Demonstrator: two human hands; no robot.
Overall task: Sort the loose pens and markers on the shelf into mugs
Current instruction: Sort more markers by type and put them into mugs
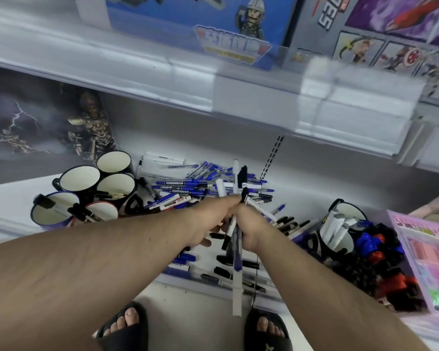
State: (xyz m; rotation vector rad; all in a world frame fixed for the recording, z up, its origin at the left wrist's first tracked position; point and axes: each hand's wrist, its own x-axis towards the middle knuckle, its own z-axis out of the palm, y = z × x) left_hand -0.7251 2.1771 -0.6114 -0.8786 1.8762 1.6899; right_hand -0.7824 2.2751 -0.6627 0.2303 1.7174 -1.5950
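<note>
Above the shelf [15,198] front, both hands grip one bundle of pens and markers [236,224], long axis 12-to-6, left hand [213,221] nearer the mugs [86,191] at 9 o'clock, right hand [249,231] fingers curled round it.

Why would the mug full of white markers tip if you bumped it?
The mug of white markers probably feels top-heavy: its markers stick out well above the rim. It also stands near the shelf's front edge, so a shove might topple it.
</note>
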